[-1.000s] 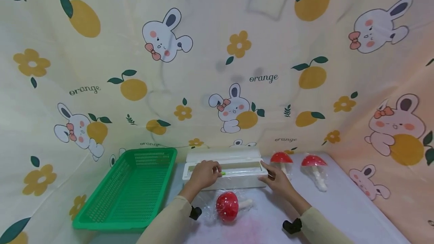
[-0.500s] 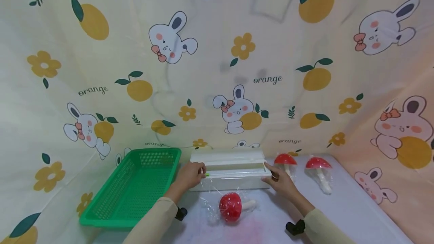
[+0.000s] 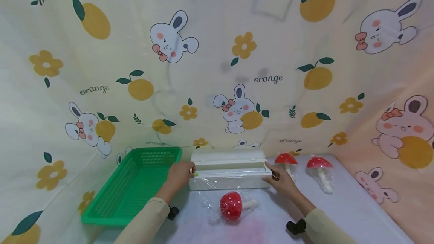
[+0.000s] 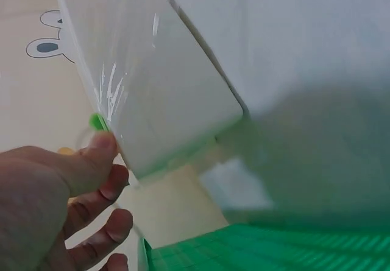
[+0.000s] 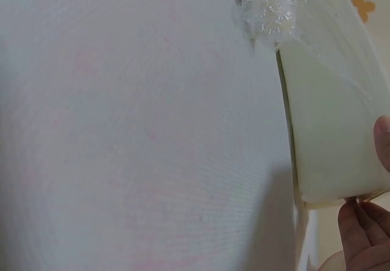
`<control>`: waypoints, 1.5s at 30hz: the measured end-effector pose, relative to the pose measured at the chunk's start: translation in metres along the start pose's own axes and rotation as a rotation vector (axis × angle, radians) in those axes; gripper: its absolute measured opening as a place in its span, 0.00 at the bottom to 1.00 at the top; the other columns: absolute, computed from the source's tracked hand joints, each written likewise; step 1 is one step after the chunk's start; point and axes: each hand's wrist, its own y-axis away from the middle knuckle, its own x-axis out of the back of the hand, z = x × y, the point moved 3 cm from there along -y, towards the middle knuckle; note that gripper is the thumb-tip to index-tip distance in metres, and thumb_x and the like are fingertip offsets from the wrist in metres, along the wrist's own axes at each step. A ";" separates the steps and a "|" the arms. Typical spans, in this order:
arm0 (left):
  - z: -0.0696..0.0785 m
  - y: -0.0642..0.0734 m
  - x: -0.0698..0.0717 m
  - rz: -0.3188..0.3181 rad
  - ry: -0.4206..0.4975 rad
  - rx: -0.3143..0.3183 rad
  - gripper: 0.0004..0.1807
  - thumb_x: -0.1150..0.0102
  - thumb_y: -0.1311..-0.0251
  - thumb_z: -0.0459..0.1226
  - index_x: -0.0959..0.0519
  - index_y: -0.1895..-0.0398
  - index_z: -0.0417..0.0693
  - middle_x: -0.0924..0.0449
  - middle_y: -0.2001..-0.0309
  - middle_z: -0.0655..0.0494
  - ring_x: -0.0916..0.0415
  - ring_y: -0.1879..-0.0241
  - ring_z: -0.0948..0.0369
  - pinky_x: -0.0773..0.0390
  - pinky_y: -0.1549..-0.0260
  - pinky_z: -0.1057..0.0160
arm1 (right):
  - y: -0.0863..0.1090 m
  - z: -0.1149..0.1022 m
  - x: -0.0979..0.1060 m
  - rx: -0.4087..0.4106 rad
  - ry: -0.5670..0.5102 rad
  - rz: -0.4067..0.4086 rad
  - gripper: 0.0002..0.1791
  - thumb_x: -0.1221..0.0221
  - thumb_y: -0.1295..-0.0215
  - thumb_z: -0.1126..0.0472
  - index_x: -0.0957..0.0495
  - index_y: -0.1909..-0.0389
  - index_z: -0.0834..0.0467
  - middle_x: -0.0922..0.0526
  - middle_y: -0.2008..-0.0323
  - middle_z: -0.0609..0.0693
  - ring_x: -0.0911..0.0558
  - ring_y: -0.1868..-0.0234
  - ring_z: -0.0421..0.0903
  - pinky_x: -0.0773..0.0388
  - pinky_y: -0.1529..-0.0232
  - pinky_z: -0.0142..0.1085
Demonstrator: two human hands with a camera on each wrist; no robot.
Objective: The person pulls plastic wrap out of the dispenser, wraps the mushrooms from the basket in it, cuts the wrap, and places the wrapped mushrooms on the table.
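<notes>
A white cling film dispenser (image 3: pixel 230 183) stands in the middle of the table with its lid raised. At its left end my left hand (image 3: pixel 178 178) pinches the small green slide cutter (image 4: pixel 96 122) between thumb and forefinger. My right hand (image 3: pixel 283 183) grips the dispenser's right end, thumb on the front and fingers at the end face, as the right wrist view shows. Clear film (image 4: pixel 113 91) drapes over the front edge. Just in front lies a red toy mushroom (image 3: pixel 231 206) with white dots, on crumpled clear film (image 3: pixel 211 203).
Left of the dispenser is a green plastic basket (image 3: pixel 89 219). Two red-capped mushrooms wrapped in film, one (image 3: pixel 286 159) partly behind my right hand and another (image 3: pixel 320 163) farther right, lie at the back right. A printed cloth rises behind the table.
My left hand has slid left along the dispenser's front edge with the green cutter, from left of centre to the left end. My right hand keeps its grip. The head view has shifted slightly.
</notes>
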 end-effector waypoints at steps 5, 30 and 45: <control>-0.001 0.005 0.000 -0.020 -0.008 0.040 0.11 0.24 0.36 0.39 0.21 0.68 0.56 0.21 0.73 0.62 0.25 0.71 0.60 0.23 0.72 0.54 | 0.002 0.003 -0.005 -0.020 0.019 -0.009 0.45 0.28 0.29 0.56 0.39 0.17 0.56 0.32 0.22 0.66 0.28 0.25 0.68 0.18 0.38 0.45; 0.033 0.014 -0.005 0.130 -0.050 0.095 0.16 0.22 0.39 0.50 0.19 0.64 0.54 0.21 0.62 0.55 0.21 0.58 0.51 0.19 0.60 0.51 | 0.004 0.007 0.004 -0.037 0.016 -0.022 0.46 0.29 0.28 0.54 0.40 0.15 0.52 0.36 0.20 0.66 0.30 0.24 0.68 0.21 0.35 0.47; 0.032 0.016 -0.021 0.207 -0.023 0.115 0.11 0.24 0.36 0.41 0.20 0.68 0.55 0.20 0.64 0.58 0.22 0.60 0.54 0.21 0.59 0.53 | 0.013 -0.005 -0.003 0.052 -0.005 0.050 0.34 0.30 0.27 0.58 0.28 0.23 0.55 0.33 0.23 0.64 0.34 0.22 0.68 0.28 0.30 0.57</control>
